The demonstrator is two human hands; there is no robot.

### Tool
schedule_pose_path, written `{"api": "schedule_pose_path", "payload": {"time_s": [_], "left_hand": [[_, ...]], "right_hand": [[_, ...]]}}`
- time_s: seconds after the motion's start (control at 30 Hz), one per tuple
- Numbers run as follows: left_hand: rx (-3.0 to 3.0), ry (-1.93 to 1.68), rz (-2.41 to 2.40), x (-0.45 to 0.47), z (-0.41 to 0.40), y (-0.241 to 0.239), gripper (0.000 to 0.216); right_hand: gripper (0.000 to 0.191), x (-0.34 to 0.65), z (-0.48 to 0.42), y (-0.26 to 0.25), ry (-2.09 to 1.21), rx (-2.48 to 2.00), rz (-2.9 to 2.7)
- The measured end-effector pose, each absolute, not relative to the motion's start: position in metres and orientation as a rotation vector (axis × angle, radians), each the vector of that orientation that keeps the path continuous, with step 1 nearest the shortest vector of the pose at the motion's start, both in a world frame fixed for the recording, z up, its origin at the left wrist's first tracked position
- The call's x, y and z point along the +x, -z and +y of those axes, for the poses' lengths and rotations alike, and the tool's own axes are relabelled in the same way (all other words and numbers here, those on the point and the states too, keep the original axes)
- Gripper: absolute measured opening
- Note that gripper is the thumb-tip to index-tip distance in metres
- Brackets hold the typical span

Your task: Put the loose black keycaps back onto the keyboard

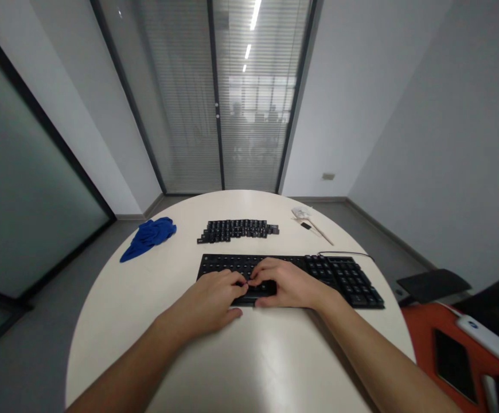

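A black keyboard (363, 287) lies flat on the round white table in front of me. Keycaps sit on its right part and number pad, while much of its left and middle shows bare key posts. My left hand (217, 295) rests at the keyboard's front edge, thumb low and index finger bent inward. My right hand (286, 282) lies over the middle of the keyboard. The fingertips of both hands come together just above the key posts, closed in a pinch. Whatever is between them is too small to make out. Loose black keycaps (238, 229) stand in rows behind the keyboard.
A crumpled blue cloth (149, 236) lies at the table's left. At the back right are a small clear plastic bag (301, 212), a thin wooden stick (322, 233) and a small black piece (305, 226). The keyboard's cable (348, 253) runs off the right edge. An orange seat (421, 327) holds a phone (455, 364) and a white power strip (492, 342).
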State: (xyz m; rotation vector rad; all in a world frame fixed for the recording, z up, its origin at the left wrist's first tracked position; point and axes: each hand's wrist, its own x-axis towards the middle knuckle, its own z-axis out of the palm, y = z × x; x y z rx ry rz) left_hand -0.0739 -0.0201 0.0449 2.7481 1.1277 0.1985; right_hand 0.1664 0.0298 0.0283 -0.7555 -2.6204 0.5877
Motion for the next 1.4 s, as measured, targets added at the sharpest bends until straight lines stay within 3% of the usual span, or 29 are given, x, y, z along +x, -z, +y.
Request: {"api": "schedule_pose_path", "payload": {"time_s": [0.27, 0.7, 0.97, 1.13, 1.4], "left_hand": [[2.78, -0.093, 1.22, -0.063, -0.03, -0.043, 0.032], [2.64, -0.522, 0.992, -0.078, 0.004, -0.023, 0.02], [2.57, -0.778, 1.447, -0.09, 0.029, -0.013, 0.015], [2.57, -0.676, 1.742, -0.093, 0.049, -0.014, 0.017], [2.75, -0.402, 1.803, -0.089, 0.092, -0.023, 0.02]], "right_hand": [[0.028, 0.166, 0.028, -0.029, -0.51, -0.805, -2.679], [0.019, 0.165, 0.029, -0.026, -0.503, -0.747, -2.619], [0.019, 0.165, 0.03, -0.028, -0.492, -0.726, -2.603], [0.019, 0.166, 0.031, -0.026, -0.493, -0.713, -2.597], [0.022, 0.167, 0.031, -0.029, -0.502, -0.693, -2.596]]}}
